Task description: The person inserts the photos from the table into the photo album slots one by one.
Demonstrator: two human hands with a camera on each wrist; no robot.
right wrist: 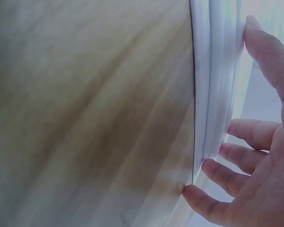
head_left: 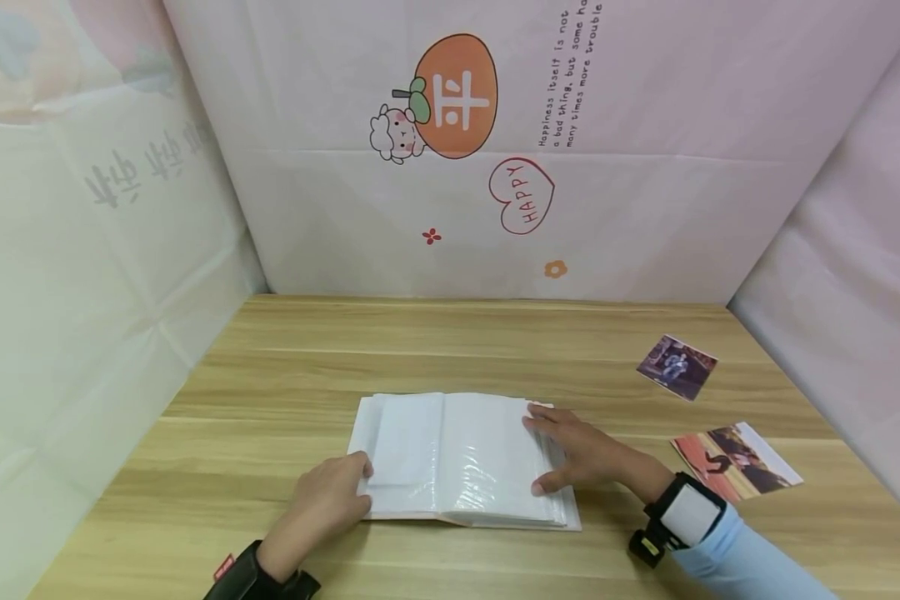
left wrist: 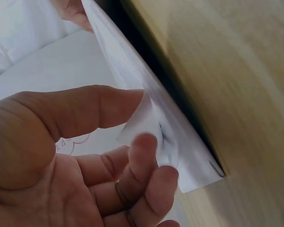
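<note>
A white photo album [head_left: 480, 467] lies spread on the wooden table, with glossy clear sleeves on its right-hand page. At its left edge is my left hand [head_left: 328, 498]. The left wrist view shows its thumb and curled fingers pinching a bent white page [left wrist: 143, 120] near the album's edge. My right hand [head_left: 581, 448] rests on the right side of the album, fingers spread. In the right wrist view, the right hand [right wrist: 255, 165] has its fingertips along the stacked page edges [right wrist: 217, 71], with the thumb apart from the other fingers.
Two pictures lie at the right of the table: a dark photo [head_left: 677, 367] farther back and an orange-toned photo [head_left: 735, 460] nearer the right forearm. A printed white cloth [head_left: 645, 217] hangs behind the table, with more cloth at both sides.
</note>
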